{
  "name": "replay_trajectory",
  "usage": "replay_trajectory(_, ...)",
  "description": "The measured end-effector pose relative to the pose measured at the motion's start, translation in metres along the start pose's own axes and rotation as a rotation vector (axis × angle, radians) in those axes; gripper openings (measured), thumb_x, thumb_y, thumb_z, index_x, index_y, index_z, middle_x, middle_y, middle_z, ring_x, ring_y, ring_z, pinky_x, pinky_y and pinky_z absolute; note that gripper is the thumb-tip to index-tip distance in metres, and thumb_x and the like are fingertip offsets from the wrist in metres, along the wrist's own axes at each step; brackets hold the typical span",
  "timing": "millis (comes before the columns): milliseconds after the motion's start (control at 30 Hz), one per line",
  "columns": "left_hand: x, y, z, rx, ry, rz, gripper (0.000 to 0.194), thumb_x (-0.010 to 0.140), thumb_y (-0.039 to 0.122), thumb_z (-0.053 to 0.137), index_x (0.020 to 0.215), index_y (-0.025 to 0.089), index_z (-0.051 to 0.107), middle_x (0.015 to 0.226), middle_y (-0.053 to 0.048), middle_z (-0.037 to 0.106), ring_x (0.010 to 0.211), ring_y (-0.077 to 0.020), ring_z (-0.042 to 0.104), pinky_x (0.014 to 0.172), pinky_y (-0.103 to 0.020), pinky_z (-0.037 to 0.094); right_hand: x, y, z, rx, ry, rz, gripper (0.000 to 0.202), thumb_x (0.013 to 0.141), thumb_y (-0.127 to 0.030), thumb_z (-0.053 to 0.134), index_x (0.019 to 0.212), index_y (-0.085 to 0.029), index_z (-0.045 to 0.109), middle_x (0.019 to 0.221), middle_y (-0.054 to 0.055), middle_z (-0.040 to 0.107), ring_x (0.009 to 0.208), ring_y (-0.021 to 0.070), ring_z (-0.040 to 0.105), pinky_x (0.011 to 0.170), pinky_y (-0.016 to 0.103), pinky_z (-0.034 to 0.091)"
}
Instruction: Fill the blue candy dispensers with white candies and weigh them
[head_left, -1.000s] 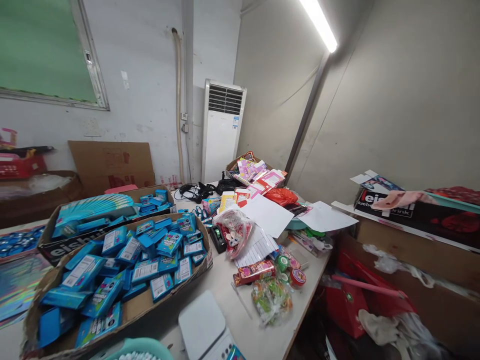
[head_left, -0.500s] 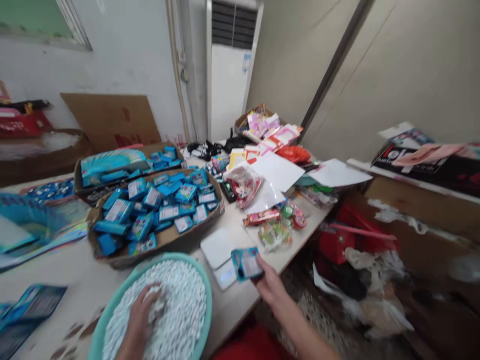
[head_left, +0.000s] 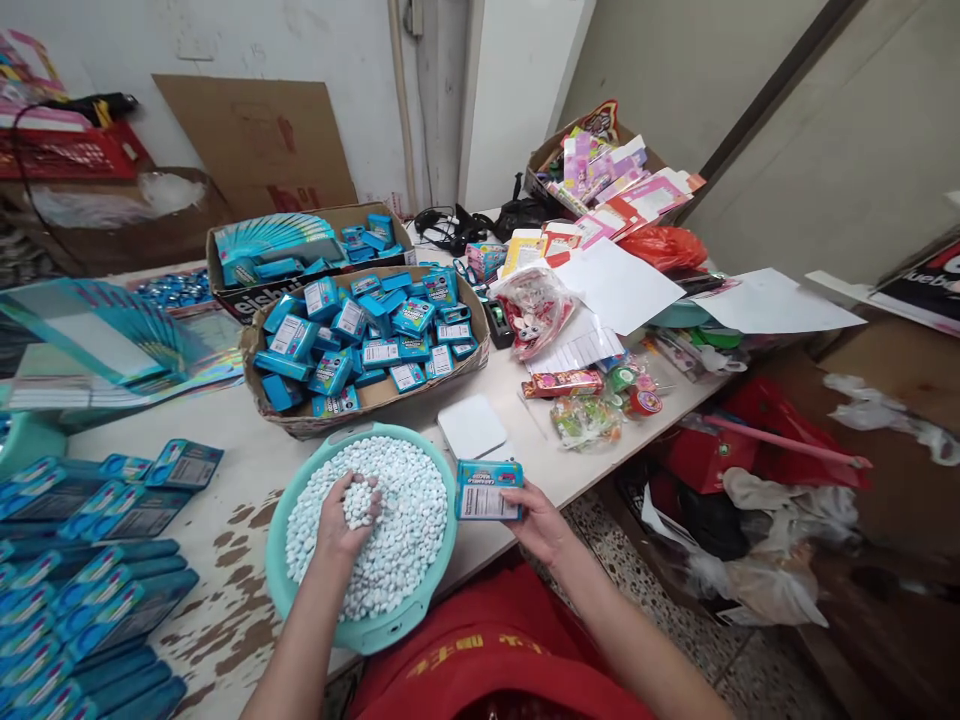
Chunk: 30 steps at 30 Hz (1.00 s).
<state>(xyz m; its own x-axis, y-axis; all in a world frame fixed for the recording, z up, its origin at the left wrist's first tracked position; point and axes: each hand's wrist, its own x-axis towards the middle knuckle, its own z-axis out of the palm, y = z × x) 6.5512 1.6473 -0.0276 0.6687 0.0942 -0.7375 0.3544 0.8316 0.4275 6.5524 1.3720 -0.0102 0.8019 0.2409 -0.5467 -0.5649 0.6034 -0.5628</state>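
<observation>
My left hand (head_left: pixel 346 522) is cupped over the turquoise basin (head_left: pixel 442 570), fingers curled round a handful of small white candies (head_left: pixel 361 503). More of the same pale candies (head_left: pixel 401 500) fill the basin. On the right, a flat blue candy box (head_left: pixel 487 490) is gripped between the thumb and fingers of my right hand (head_left: pixel 538 515), its printed label facing up at me. The box is held just past the basin's right rim. Behind it a small white scale (head_left: pixel 472 427) lies on the table.
Beyond the basin stands a cardboard tray (head_left: pixel 360 408) heaped with blue boxes. Rows of blue boxes (head_left: pixel 112 590) crowd the left. Bagged sweets (head_left: pixel 589 420) and paper sheets (head_left: pixel 622 280) lie to the right. The table edge (head_left: pixel 600 478) drops off near my right arm.
My left hand has turned palm up and now shows candies in its curled fingers. My right hand still holds the box, now nearer the basin's rim. The view has tilted down.
</observation>
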Motion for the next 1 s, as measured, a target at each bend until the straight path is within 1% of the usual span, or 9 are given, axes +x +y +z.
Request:
replay_trajectory(100,0.000,0.000,-0.001,-0.032,-0.057,-0.023,0.012,0.075,0.019,0.051,0.069,0.018,0.040,0.062,0.000,0.048,0.045,-0.0085,0.046,0.032,-0.014,0.031,-0.012,0.024,0.007,-0.061,-0.038,0.027,0.034,0.057,-0.015,0.075,0.089,-0.016,0.062,0.085,0.002,0.072,0.082,0.0178,0.066,0.076,0.028,0.050)
replay_trajectory(200,0.000,0.000,-0.003,-0.042,-0.024,-0.029,0.004,0.077,0.017,0.049,0.076,0.018,0.046,0.064,-0.001,0.050,0.046,-0.0082,0.046,0.033,-0.013,0.031,-0.026,0.048,0.013,-0.103,-0.127,0.129,0.046,0.053,-0.010,0.076,0.095,-0.019,0.059,0.086,-0.001,0.070,0.078,0.0150,0.065,0.071,0.026,0.049)
replay_trajectory(267,-0.001,0.001,-0.005,-0.049,-0.001,-0.047,0.002,0.079,0.016,0.048,0.080,0.017,0.048,0.068,-0.003,0.053,0.049,-0.0086,0.049,0.033,-0.013,0.032,-0.033,0.059,0.015,-0.123,-0.183,0.186,0.055,0.049,-0.007,0.078,0.099,-0.019,0.059,0.090,-0.001,0.070,0.080,0.0153,0.064,0.072,0.026,0.049)
replay_trajectory(400,-0.004,0.000,-0.005,-0.057,-0.048,-0.021,0.004,0.079,0.019,0.050,0.076,0.017,0.047,0.068,-0.003,0.054,0.052,-0.0099,0.052,0.035,-0.014,0.035,-0.035,0.064,0.018,-0.164,-0.230,0.153,0.060,0.046,-0.008,0.081,0.102,-0.018,0.060,0.100,0.003,0.068,0.091,0.0177,0.062,0.081,0.029,0.048)
replay_trajectory(500,-0.003,-0.004,0.000,0.000,-0.033,-0.020,0.007,0.078,0.021,0.051,0.075,0.017,0.047,0.066,-0.002,0.054,0.050,-0.0101,0.052,0.036,-0.015,0.037,-0.027,0.056,0.023,-0.236,-0.234,0.104,0.059,0.053,-0.016,0.081,0.107,-0.020,0.058,0.100,0.003,0.069,0.088,0.0186,0.063,0.082,0.032,0.048)
replay_trajectory(600,-0.006,-0.005,0.007,0.059,-0.054,-0.059,0.010,0.078,0.022,0.052,0.074,0.017,0.045,0.060,0.001,0.052,0.041,-0.0076,0.045,0.033,-0.015,0.033,-0.016,0.048,0.029,-0.379,-0.219,-0.001,0.049,0.060,-0.024,0.078,0.104,-0.020,0.059,0.094,0.001,0.069,0.085,0.0185,0.063,0.080,0.032,0.048)
replay_trajectory(733,-0.027,0.003,0.024,0.063,-0.109,0.026,0.013,0.078,0.024,0.053,0.071,0.018,0.044,0.054,0.003,0.049,0.037,-0.0076,0.042,0.031,-0.015,0.030,-0.005,0.041,0.038,-0.793,-0.133,-0.302,0.036,0.061,-0.024,0.076,0.094,-0.020,0.062,0.081,-0.002,0.066,0.077,0.0169,0.059,0.073,0.028,0.046)
replay_trajectory(867,-0.052,0.008,0.045,0.032,-0.170,0.256,0.021,0.070,0.029,0.063,0.068,0.018,0.045,0.053,0.004,0.049,0.039,-0.0077,0.045,0.032,-0.016,0.030,0.003,0.045,0.052,-1.155,-0.160,-0.590,0.032,0.065,-0.022,0.072,0.096,-0.022,0.062,0.093,0.003,0.063,0.089,0.0224,0.058,0.079,0.033,0.045)
replay_trajectory(1000,-0.049,0.000,0.054,0.075,-0.088,0.554,0.027,0.065,0.029,0.069,0.063,0.017,0.045,0.057,0.003,0.053,0.046,-0.0099,0.052,0.042,-0.021,0.041,0.008,0.055,0.069,-1.313,-0.233,-0.712,0.030,0.068,-0.017,0.069,0.096,-0.022,0.060,0.096,0.006,0.061,0.093,0.0238,0.057,0.082,0.037,0.047)
